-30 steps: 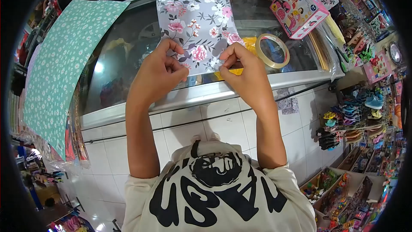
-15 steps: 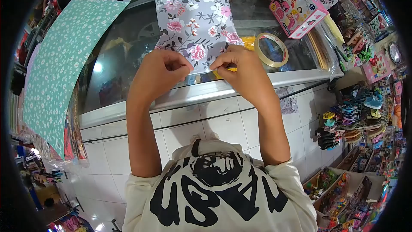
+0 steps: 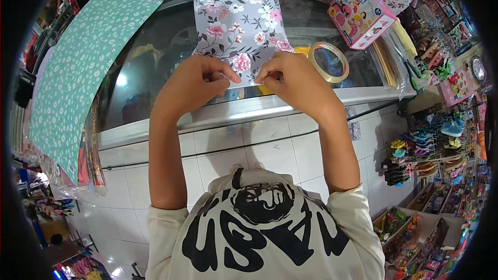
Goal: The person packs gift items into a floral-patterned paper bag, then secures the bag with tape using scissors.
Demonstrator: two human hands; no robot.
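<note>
- At the near edge of the glass counter, both bare hands meet over the grey floral paper.
- The paper, patterned with pink and white flowers, lies lengthwise on the glass. Its far end reaches the top of the view, and its near end widens beside the hands.
- The left hand rests over the paper's near left corner. Its fingers are curled, with one fingertip stretched inward to the near edge; I cannot tell whether they pinch it.
- The right hand mirrors it at the near right corner, thumb and forefinger drawn close together. Whether anything is caught between them is too small to tell.
- Only a narrow gap separates the two sets of fingertips, with a pale strip of the near edge showing between.
- Just beside the right hand, a roll of clear tape lies on the glass, with something yellow next to it.
- Farther right stands a pink and white printed box, near green-handled scissors.
- Well to the left, a green sheet with white daisies hangs past the counter's front.
</note>
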